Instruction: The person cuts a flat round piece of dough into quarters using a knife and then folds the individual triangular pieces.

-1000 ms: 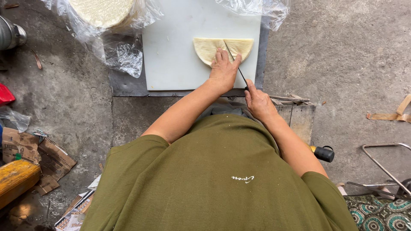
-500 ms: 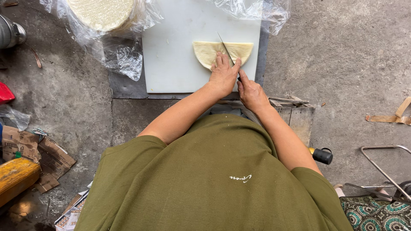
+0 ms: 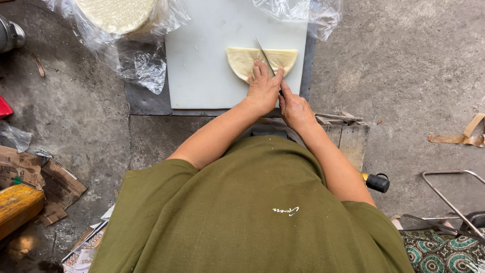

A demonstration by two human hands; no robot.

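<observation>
Pale flatbread half (image 3: 262, 59) pinned by left hand (image 3: 262, 88), right hand (image 3: 295, 108) gripping knife (image 3: 267, 54), blade now further left vs earlier

Rough grey concrete floor (image 3: 414, 65) in daylight, torn cardboard (image 3: 45, 184) on one side, a metal frame (image 3: 454, 202) opposite.

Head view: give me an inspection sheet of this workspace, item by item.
Surface: white cutting board on a concrete floor.
Job's things: half-round flatbread on the board; knife blade across it.
Clutter: bagged flatbread stack, loose plastic, cardboard, yellow block.
Grippers: left hand pressing the flatbread; right hand holding the knife.
Cables: nothing seen.
Surroundings: wooden crate, metal frame, patterned cloth.
</observation>
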